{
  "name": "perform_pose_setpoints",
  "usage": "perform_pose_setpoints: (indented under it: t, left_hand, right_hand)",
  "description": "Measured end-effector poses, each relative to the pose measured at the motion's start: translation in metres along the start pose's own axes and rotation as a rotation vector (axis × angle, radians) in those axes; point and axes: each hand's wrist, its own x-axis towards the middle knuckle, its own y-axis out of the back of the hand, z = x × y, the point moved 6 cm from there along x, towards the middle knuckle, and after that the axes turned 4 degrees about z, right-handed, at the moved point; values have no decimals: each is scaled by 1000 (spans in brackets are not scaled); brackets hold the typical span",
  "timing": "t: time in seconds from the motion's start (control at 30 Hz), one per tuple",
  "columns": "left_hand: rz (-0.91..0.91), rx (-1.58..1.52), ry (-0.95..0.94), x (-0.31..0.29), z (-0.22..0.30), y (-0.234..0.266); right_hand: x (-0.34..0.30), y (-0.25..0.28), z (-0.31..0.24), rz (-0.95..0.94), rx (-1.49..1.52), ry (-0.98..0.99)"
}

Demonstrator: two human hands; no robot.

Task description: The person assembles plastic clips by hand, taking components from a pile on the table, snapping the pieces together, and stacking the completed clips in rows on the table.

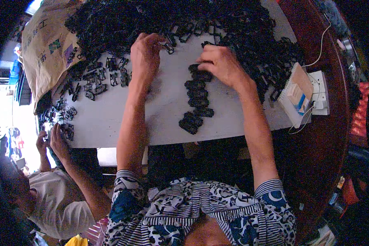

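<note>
My left hand (145, 53) reaches to the near edge of a large heap of small black plastic parts (172, 18). Its fingertips are closed on one small black frame-shaped part (168, 48). My right hand (224, 65) is bent over the far end of a column of black parts (197, 93), which runs toward me on the white tabletop (164, 110). Thumb and fingers there are curled together. A dark piece (208, 43) shows just beyond these fingers, but what they hold is hidden.
Loose black parts (95, 84) lie left of my left arm, beside a printed tan sack (49, 45). A co-worker's hands (58, 141) handle parts at the left table edge. On the right are a spiral notepad (293, 96), a white power strip (320, 92) and a cable.
</note>
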Motion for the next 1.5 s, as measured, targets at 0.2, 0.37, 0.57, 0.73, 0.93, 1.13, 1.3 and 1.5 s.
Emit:
perform_pose_setpoints:
  t: [0.2,0.37,0.57,0.73,0.93,1.13,1.3,1.5]
  left_hand:
    - [72,202,-121,-4,21,-10]
    - [-86,396,4,-14,22,-26]
    - [-63,356,-105,-19,43,-34]
    - [-17,306,-139,-21,47,-30]
    - [2,20,-79,-16,40,-28]
    - [-161,-870,468,-17,22,-36]
    - [-250,-1208,642,-22,25,-47]
    - [-205,-605,348,-6,22,-47]
  right_hand:
    - [4,28,19,191,-196,-225]
    - [12,23,21,191,-374,-307]
    - [17,6,21,168,-530,-183]
    - [19,0,17,155,-546,-127]
    - [18,1,22,159,-354,-153]
    - [17,6,32,352,273,-215]
    - [8,-9,30,126,830,-453]
    - [8,-15,46,219,764,-444]
